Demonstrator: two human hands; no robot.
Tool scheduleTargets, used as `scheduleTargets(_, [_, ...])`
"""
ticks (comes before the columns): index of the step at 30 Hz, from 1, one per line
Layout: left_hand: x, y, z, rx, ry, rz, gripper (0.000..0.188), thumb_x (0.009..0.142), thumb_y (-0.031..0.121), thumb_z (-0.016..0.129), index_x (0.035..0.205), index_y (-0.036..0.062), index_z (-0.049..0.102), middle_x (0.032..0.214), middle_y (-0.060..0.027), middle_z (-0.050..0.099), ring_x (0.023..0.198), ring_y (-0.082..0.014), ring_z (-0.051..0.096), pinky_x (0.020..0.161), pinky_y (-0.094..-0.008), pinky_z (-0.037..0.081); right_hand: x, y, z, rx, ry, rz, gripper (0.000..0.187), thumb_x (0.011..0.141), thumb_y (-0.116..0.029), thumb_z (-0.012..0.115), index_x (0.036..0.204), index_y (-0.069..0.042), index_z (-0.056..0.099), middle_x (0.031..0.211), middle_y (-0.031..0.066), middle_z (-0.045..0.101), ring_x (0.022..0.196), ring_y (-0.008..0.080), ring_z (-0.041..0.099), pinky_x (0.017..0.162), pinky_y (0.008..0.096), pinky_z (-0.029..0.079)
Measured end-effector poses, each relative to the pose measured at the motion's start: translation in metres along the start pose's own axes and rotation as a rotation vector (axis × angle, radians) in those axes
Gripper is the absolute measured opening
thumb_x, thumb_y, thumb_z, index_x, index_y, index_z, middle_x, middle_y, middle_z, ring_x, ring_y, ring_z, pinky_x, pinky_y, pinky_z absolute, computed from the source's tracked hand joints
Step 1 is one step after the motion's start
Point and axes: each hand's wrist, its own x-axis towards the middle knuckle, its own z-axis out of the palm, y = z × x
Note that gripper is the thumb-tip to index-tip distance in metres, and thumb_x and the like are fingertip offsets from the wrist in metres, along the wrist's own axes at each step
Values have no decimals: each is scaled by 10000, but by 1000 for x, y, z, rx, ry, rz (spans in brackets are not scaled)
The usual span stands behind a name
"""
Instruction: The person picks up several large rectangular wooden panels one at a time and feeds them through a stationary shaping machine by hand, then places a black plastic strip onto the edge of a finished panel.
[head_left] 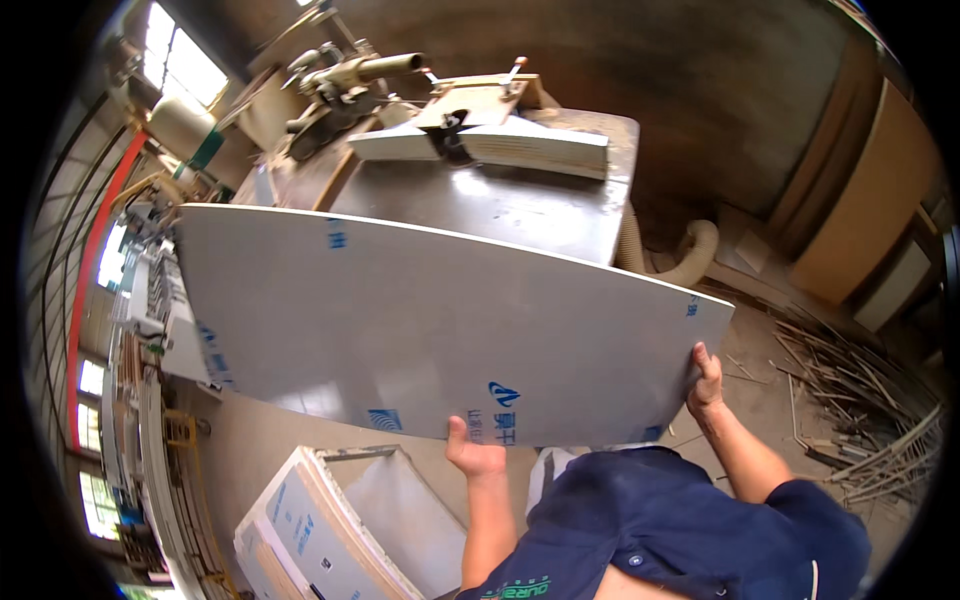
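A large grey panel [440, 320], covered in film with blue printed marks, is held up in front of me at a tilt. My left hand [476, 457] grips its near lower edge, thumb on the face and fingers hidden beneath. My right hand [706, 383] is closed around the right edge, with the thumb up. Beyond the panel stands a machine table [480, 200] with a smooth dark metal top, partly hidden by the panel. A pale wooden fence [550, 150] crosses that top, with a dark cutter area at the gap in its middle.
A stack of similar panels [310, 530] lies at the lower left. A ribbed hose [695, 255] curls beside the table. Thin offcut strips [870, 420] are heaped on the floor at right, near large boards [860, 200] leaning on the wall. A motor unit [350, 85] stands behind the table.
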Motion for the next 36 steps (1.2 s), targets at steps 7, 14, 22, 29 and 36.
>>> scheduleTargets(7, [75,-49,-14,-17,193,-379,438,921,322,567,1237,21,526,1228,-120,584,1153,-313,539,1008,-490,423,3,-23,-70,-96,367,34,517,915,-406,586,1083,82,606,999,139,659,870,231,633,801,338,496])
scheduleTargets(14, [72,-117,-12,55,171,-672,549,948,417,513,1333,31,459,1321,-119,525,1243,-316,467,1073,-484,344,26,-37,-143,-289,481,131,536,940,-420,541,1111,85,593,1033,142,652,916,225,623,818,330,482])
scheduleTargets(22, [97,-122,14,84,189,-796,895,757,640,660,1385,55,407,1378,-84,463,1295,-286,398,1097,-461,301,35,-59,-146,-374,520,-107,544,982,-472,457,1121,39,578,1093,91,631,972,180,595,880,318,453])
scheduleTargets(29, [131,-134,27,266,120,-984,732,895,538,554,1399,39,375,1396,-102,450,1297,-291,414,1093,-484,314,75,-71,-135,-434,623,71,564,975,-470,474,1106,64,597,1055,112,644,937,188,603,849,312,461])
scheduleTargets(36, [174,-170,64,692,7,-1023,548,985,445,479,1155,-73,539,1047,-170,660,873,-255,672,745,-374,557,134,-89,-117,-298,662,275,553,953,-427,529,1189,71,572,1139,139,626,1003,220,599,906,331,450])
